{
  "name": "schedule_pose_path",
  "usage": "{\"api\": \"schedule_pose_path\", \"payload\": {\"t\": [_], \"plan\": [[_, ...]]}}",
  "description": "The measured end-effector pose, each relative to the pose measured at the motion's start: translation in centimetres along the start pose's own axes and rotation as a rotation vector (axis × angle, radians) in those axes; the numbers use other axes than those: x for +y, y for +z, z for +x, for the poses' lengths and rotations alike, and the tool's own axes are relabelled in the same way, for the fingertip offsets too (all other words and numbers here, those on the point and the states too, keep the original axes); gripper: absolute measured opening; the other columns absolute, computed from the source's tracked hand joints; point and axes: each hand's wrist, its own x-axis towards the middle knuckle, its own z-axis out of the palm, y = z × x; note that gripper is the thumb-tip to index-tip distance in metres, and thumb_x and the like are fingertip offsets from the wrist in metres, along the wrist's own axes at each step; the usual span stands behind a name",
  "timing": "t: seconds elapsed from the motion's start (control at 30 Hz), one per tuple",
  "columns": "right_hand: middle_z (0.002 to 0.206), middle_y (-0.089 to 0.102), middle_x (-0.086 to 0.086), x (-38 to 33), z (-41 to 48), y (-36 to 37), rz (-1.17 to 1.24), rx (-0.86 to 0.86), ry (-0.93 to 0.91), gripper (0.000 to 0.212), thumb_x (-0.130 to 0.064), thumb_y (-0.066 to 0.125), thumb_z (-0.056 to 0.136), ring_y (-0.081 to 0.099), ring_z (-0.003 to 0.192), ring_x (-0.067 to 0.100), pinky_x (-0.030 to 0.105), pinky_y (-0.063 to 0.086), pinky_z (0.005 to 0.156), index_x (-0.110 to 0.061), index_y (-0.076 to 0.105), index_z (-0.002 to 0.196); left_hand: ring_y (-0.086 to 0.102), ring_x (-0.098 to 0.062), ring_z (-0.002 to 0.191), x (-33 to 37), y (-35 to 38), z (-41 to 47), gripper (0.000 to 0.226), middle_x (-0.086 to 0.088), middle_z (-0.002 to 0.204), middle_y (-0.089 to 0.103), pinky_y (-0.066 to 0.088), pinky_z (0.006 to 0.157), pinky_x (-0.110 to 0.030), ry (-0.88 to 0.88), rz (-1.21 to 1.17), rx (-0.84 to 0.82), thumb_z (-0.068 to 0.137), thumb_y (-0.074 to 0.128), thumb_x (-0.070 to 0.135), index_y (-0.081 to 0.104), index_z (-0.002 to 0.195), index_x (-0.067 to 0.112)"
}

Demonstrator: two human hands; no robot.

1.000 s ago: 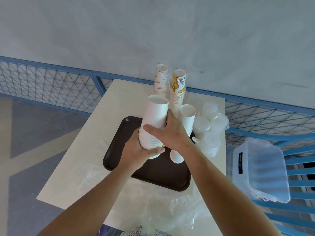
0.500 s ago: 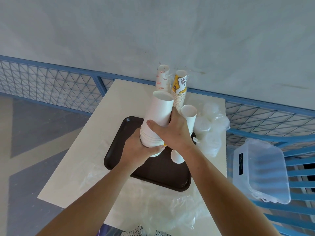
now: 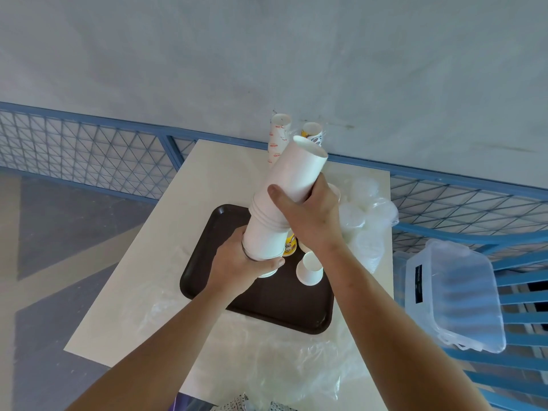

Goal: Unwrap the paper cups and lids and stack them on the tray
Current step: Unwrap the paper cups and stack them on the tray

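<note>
Both hands hold a tall stack of white paper cups (image 3: 284, 197) tilted to the right above the dark brown tray (image 3: 213, 256). My left hand (image 3: 240, 262) grips the stack's lower end. My right hand (image 3: 308, 215) wraps its upper part. A short white cup (image 3: 310, 269) stands upside down on the tray, with a yellow printed cup (image 3: 290, 244) partly hidden behind the stack. Two wrapped sleeves of printed cups (image 3: 277, 137) stand at the table's far edge. A bag of clear plastic lids (image 3: 366, 223) lies right of the tray.
Crumpled clear plastic wrap (image 3: 284, 360) covers the cream table (image 3: 189, 209) in front of the tray. A clear plastic bin (image 3: 453, 295) rests on a blue slatted chair at the right. Blue mesh railing (image 3: 89, 149) and a grey wall stand behind the table.
The stack has been raised and tilted further to the right. My right hand slid up along it, while my left hand stays at its lower end.
</note>
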Motion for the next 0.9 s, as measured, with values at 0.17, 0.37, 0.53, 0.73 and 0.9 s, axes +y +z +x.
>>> {"api": "schedule_pose_path", "payload": {"t": [0.17,0.37,0.53,0.73,0.9], "plan": [[0.106,0.07,-0.005,0.9,0.4,-0.1,0.119,0.052,0.077,0.06,-0.059,0.082,0.075,0.068,0.095,0.007,0.02,0.05,0.069,-0.02,0.062,0.116,0.064,0.005,0.103,0.1,-0.1,0.1,0.081,0.023,0.11,0.069,0.057,0.086,-0.027,0.028,0.034,0.002,0.057,0.098,0.05,0.057,0.126,0.04],[0.098,0.075,-0.01,1.2,0.4,-1.3,0.271,0.133,0.101,0.038,-0.044,0.083,0.083,0.07,0.089,-0.001,0.022,0.056,0.073,-0.021,0.066,0.108,0.065,0.004,0.103,-0.1,-0.1,0.0,0.081,0.024,0.109,0.069,0.058,0.087,-0.029,0.023,0.047,-0.005,0.056,0.097,0.054,0.057,0.126,0.041],[0.1,0.079,-0.008,1.3,1.2,-3.1,0.471,0.194,0.135,0.03,-0.036,0.081,0.09,0.074,0.095,0.004,0.018,0.054,0.075,-0.018,0.073,0.112,0.064,-0.001,0.105,-0.6,0.2,-0.1,0.081,0.021,0.112,0.068,0.057,0.087,-0.028,-0.017,0.02,0.0,0.058,0.098,0.052,0.056,0.126,0.041],[0.086,0.075,-0.017,1.6,2.6,-6.2,0.445,0.364,0.079,0.016,-0.033,0.08,0.09,0.072,0.087,-0.002,0.015,0.052,0.071,-0.025,0.068,0.096,0.063,0.0,0.106,-0.7,0.4,0.0,0.084,0.021,0.114,0.066,0.053,0.083,-0.02,-0.037,-0.003,0.017,0.059,0.098,0.05,0.055,0.13,0.038],[0.106,0.071,-0.007,2.8,3.5,-7.4,0.14,0.427,-0.018,0.054,-0.053,0.081,0.076,0.068,0.098,0.008,0.027,0.056,0.08,-0.021,0.06,0.113,0.063,-0.001,0.108,-0.8,0.6,0.1,0.086,0.021,0.115,0.066,0.054,0.086,-0.025,-0.044,-0.018,0.03,0.057,0.099,0.051,0.054,0.129,0.04]]}}
